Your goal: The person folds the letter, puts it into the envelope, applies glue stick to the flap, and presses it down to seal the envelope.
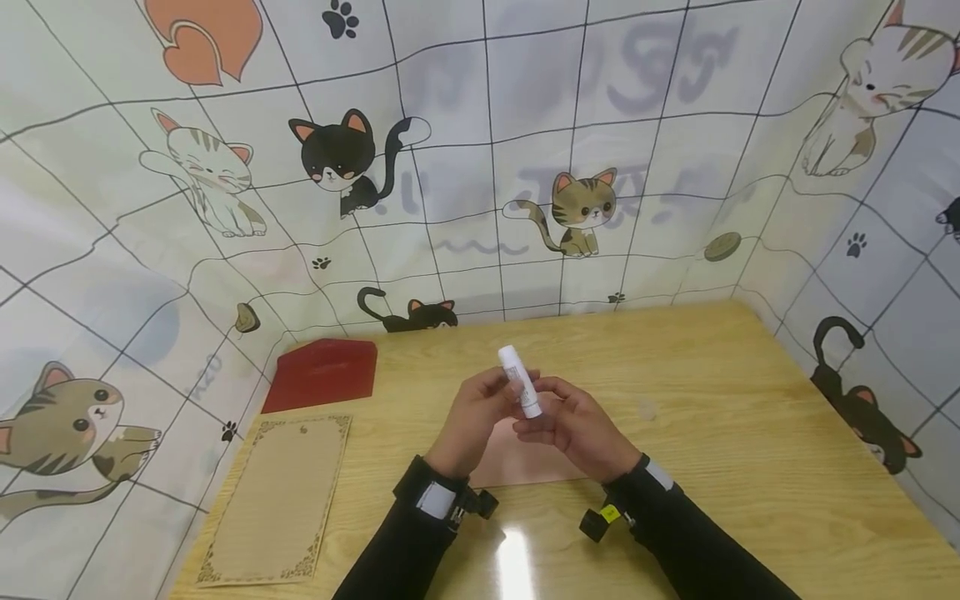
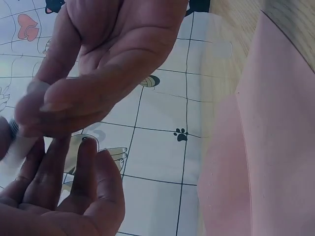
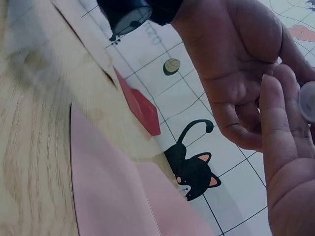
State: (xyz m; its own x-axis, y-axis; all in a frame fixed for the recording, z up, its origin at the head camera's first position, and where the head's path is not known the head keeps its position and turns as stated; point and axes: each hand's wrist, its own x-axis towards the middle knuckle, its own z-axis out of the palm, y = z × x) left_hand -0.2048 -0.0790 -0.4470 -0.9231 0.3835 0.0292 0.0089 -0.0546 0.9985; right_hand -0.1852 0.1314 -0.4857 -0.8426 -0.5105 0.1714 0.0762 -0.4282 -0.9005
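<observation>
A white glue stick is held tilted between both hands above a pink envelope. My left hand grips its middle, thumb across the printed side. At the lower end, the fingers of my right hand pinch it. In the left wrist view the tube shows only partly behind the right hand. The right wrist view shows the round end of the glue stick beside the right fingers. Beneath the hands, the envelope's fold line is visible.
To the left lies a tan sheet with an ornate border, with a red envelope behind it. A small translucent piece rests on the wooden table right of the hands. Cat-printed sheeting stands around the table's back and sides.
</observation>
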